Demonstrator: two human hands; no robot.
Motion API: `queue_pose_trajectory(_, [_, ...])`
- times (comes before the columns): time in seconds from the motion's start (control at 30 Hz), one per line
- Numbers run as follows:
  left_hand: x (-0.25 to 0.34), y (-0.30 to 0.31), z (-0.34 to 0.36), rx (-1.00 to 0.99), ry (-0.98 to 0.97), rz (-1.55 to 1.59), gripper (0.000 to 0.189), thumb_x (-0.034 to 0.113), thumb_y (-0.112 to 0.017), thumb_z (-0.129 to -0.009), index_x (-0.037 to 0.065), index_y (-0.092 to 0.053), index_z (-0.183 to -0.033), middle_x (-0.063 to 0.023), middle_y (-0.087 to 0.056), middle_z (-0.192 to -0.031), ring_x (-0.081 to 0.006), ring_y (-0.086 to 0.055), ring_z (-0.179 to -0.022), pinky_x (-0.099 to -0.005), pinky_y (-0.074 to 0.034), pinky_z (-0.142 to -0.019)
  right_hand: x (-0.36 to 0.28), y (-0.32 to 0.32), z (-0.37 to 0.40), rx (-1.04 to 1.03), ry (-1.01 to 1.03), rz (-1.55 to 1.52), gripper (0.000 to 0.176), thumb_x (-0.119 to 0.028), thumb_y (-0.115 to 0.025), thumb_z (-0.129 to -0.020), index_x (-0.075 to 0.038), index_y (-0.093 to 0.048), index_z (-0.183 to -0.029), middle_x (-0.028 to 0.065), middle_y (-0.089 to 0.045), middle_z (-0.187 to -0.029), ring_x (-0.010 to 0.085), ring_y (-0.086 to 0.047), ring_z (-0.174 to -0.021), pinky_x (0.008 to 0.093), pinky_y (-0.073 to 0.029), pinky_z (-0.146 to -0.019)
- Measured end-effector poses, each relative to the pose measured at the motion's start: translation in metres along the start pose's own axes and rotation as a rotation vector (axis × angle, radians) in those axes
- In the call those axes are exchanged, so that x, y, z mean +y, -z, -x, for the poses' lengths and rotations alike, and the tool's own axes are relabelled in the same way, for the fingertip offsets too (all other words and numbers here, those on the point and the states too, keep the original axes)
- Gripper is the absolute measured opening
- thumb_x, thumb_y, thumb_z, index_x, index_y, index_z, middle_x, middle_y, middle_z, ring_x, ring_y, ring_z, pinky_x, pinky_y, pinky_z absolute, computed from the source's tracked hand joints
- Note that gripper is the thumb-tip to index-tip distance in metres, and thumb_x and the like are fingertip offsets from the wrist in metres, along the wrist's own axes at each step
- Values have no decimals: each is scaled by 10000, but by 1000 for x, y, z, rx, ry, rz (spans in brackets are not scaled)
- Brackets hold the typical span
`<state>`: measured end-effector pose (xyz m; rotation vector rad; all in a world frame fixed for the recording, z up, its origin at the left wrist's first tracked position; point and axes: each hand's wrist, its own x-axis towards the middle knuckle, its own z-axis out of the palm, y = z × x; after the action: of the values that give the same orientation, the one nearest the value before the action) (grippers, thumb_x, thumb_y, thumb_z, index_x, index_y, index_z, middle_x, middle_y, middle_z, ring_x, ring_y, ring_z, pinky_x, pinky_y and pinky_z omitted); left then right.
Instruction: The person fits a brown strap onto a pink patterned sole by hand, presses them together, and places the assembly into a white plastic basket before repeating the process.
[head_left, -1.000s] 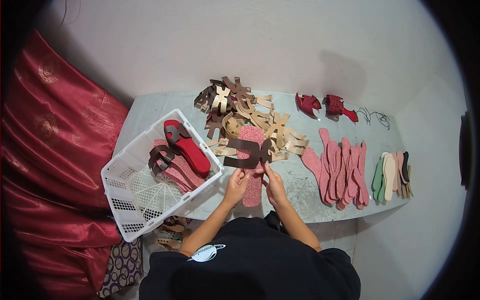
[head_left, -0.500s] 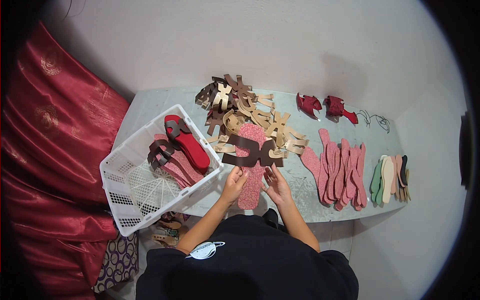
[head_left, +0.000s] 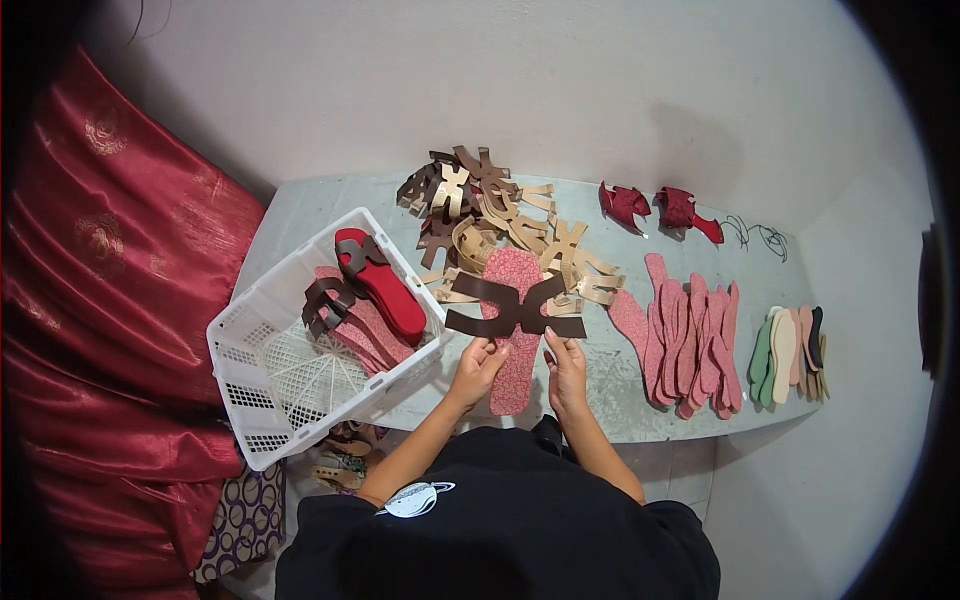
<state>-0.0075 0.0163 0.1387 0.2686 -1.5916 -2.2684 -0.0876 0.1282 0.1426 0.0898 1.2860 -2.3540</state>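
Note:
A dark brown H-shaped strap piece [head_left: 518,314] lies flat across a pink patterned sole [head_left: 515,372], which points away from me. My left hand [head_left: 481,370] pinches the strap's lower left edge between thumb and fingers. At the lower right edge, my right hand [head_left: 566,370] holds the strap with its fingertips. Behind the sole is a heap of tan and brown strap pieces [head_left: 525,228]. Left of my hands, a white plastic basket [head_left: 240,385] holds a red sandal [head_left: 385,290] with a brown strap and pink soles [head_left: 365,338] with a dark strap.
Several pink soles [head_left: 690,345] overlap on the table [head_left: 620,420] at the right. Beyond them lie green, cream and black soles [head_left: 780,360]. Dark red pieces [head_left: 676,208] and a black cord [head_left: 762,238] are at the back. A red curtain [head_left: 120,300] hangs at the left.
The brown strap has been spread flatter and wider, its arms now apart. My right hand has closed on its lower right edge. The whole view has shifted slightly.

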Motion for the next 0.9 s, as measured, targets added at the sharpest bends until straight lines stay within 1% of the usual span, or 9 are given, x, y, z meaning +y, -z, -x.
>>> queue_pose_trajectory(0.03, [-1,-1,0,18,-11,30,310,61,-489,-864,5,-433,-1164,-27,-534,-987,-50,-459,-840,-198,-360,-731,3,4,-1,2,-1,0,105,-140,-663,-762,-85,-578,-790,-48,-553,-719,18,-425,-614,155,-301,-585])
queue_pose_trajectory(0.07, [-3,-1,0,37,-22,60,301,51,-493,-862,-4,-438,-1153,-68,-532,-1085,-89,-497,-972,-234,-387,-838,8,11,-3,-35,-22,48,95,-160,-652,-772,-121,-569,-796,-54,-565,-774,27,-456,-701,193,-316,-660])
queue_pose_trajectory(0.1, [-4,-4,-1,38,-21,60,301,51,-493,-862,-4,-438,-1153,-68,-532,-1085,-89,-497,-972,-234,-387,-838,10,14,-4,-72,-42,95,86,-180,-642,-783,-158,-561,-802,-60,-577,-830,36,-487,-788,230,-330,-734])
queue_pose_trajectory(0.17, [-7,-10,-3,185,-1,262,263,58,-524,-850,1,-483,-1103,-57,-548,-1059,-93,-519,-946,-242,-405,-831,16,15,-3,-79,-52,98,86,-181,-641,-785,-154,-560,-800,-57,-579,-827,37,-488,-782,234,-332,-733])
queue_pose_trajectory(0.27, [-7,-10,-5,200,79,393,217,85,-532,-852,7,-516,-1053,-51,-564,-1030,-86,-533,-918,-230,-418,-804,20,17,-6,-79,-66,100,83,-179,-637,-788,-147,-561,-798,-51,-583,-825,40,-490,-772,239,-334,-731])
queue_pose_trajectory(0.3, [-8,-10,-6,200,79,393,217,85,-532,-852,7,-516,-1053,-51,-564,-1030,-86,-533,-918,-230,-418,-804,21,18,-7,-72,-71,97,81,-177,-635,-790,-144,-562,-799,-48,-585,-825,41,-491,-768,241,-335,-730])
queue_pose_trajectory(0.37, [-11,-9,-7,187,133,402,222,176,-514,-873,33,-527,-1042,-38,-577,-1005,-86,-548,-895,-231,-429,-786,22,19,-7,-76,-70,101,75,-176,-631,-793,-144,-564,-803,-46,-587,-827,42,-492,-768,242,-335,-730])
queue_pose_trajectory(0.67, [-11,-9,-4,162,148,399,230,191,-431,-913,27,-519,-1048,-49,-575,-1019,-95,-548,-911,-245,-432,-802,22,22,-8,-97,-79,69,60,-170,-613,-807,-143,-570,-838,-51,-588,-860,43,-492,-790,254,-333,-763])
queue_pose_trajectory(0.9, [-9,-13,-9,207,133,345,248,166,-505,-876,19,-516,-1075,-42,-569,-1043,-98,-536,-937,-241,-406,-829,21,17,-6,-105,-78,77,62,-162,-608,-809,-129,-564,-838,-41,-585,-859,45,-497,-787,247,-346,-753])
